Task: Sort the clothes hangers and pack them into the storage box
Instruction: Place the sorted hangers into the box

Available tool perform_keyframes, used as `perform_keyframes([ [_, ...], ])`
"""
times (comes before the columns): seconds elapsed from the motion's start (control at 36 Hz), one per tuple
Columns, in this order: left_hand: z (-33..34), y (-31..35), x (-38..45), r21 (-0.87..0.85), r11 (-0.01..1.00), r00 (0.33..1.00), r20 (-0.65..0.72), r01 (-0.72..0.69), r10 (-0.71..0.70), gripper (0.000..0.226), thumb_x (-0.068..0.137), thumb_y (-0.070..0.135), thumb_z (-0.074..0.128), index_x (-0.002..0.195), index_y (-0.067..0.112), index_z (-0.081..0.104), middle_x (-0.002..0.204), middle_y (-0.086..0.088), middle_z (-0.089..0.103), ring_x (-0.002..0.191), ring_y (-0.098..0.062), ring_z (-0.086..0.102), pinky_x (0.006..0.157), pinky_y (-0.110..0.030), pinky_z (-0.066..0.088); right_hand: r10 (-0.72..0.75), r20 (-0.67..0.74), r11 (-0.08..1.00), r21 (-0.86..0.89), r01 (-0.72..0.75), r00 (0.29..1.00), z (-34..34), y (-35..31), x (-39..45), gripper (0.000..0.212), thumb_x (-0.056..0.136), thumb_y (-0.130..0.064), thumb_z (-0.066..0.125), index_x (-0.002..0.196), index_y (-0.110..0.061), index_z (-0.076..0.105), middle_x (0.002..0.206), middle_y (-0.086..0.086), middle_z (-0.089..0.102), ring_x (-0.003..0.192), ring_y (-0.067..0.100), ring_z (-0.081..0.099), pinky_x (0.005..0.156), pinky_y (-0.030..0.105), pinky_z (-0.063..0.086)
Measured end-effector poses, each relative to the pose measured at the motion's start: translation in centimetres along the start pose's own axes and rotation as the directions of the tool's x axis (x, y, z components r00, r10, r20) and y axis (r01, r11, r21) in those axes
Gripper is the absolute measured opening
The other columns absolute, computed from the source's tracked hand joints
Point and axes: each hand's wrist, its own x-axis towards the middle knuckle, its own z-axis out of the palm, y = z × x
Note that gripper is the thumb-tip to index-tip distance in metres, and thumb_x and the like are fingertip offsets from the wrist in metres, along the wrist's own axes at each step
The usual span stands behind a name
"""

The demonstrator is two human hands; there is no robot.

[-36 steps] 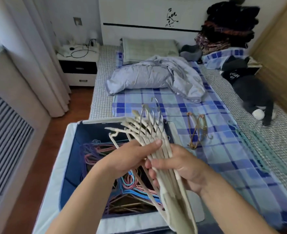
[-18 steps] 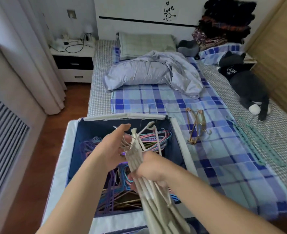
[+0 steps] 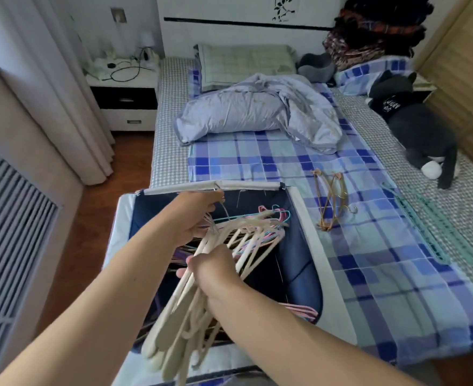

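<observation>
Hangers (image 3: 201,288) — a bundle of cream plastic ones, too overlapped to count — are held over the open storage box (image 3: 307,274), their broad shoulder ends blurred low in the foreground and their metal hooks up near the far rim. Two hands hold the bundle: the left hand (image 3: 199,218) has its fingers curled round the hook end, and the right hand (image 3: 215,271) grips the middle of the stack. Compared with a second ago, the bundle has come down from an upright fan in front of the bed to a slanted spread inside the mouth of the box, and the left hand has reached forward almost to the far wall. Inside the box lie thin wire-like hangers in pink, blue and purple (image 3: 271,215), tangled together on the dark navy lining; the box has soft white fabric walls and a rolled white top edge. On the blue plaid sheet (image 3: 369,260) to the right lies one small cluster of tan hangers (image 3: 330,201) with curved hooks, and farther right a flat green set (image 3: 435,232) — long, straight and ribbed. One crumpled pale blue quilt (image 3: 257,112), one checked pillow (image 3: 243,62) and one dark plush toy (image 3: 419,126) lie farther up the bed.
</observation>
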Motion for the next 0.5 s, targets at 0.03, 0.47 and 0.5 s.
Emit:
perform_keyframes([
  [0.03,0.2,0.0,0.3,0.004,1.000,0.999,0.038,0.013,-0.013,0.022,0.095,0.038,0.068,0.110,0.022,0.068,0.123,-0.010,0.063,0.110,-0.033,0.064,0.098,-0.054,0.053,0.001,-0.008,1.000,0.012,-0.001,1.000,0.0,0.1,0.0,0.035,0.093,-0.007,0.051,0.127,-0.005,0.042,0.084,0.004,0.073,0.059,0.006,0.056,0.066,0.023,0.044],
  [0.47,0.5,-6.6,7.1,-0.298,0.953,0.997,0.078,0.048,-0.025,0.032,0.104,0.038,0.053,0.120,0.012,0.063,0.117,-0.017,0.074,0.111,-0.039,0.069,0.091,-0.050,0.057,0.043,-0.103,0.984,-0.166,-0.060,0.994,-1.8,1.6,6.6,0.043,0.091,-0.007,0.048,0.130,-0.016,0.036,0.135,0.010,0.054,0.106,0.031,0.068,0.082,0.038,0.058],
  [0.5,0.6,-6.9,7.4,-0.316,0.948,0.997,0.078,0.036,-0.012,0.032,0.104,0.039,0.054,0.118,0.012,0.064,0.118,-0.018,0.073,0.113,-0.040,0.068,0.091,-0.050,0.057,0.040,-0.126,0.976,-0.210,-0.066,0.991,-1.7,1.7,6.8,0.040,0.092,-0.008,0.049,0.128,-0.017,0.036,0.136,0.010,0.054,0.111,0.032,0.066,0.092,0.041,0.055],
])
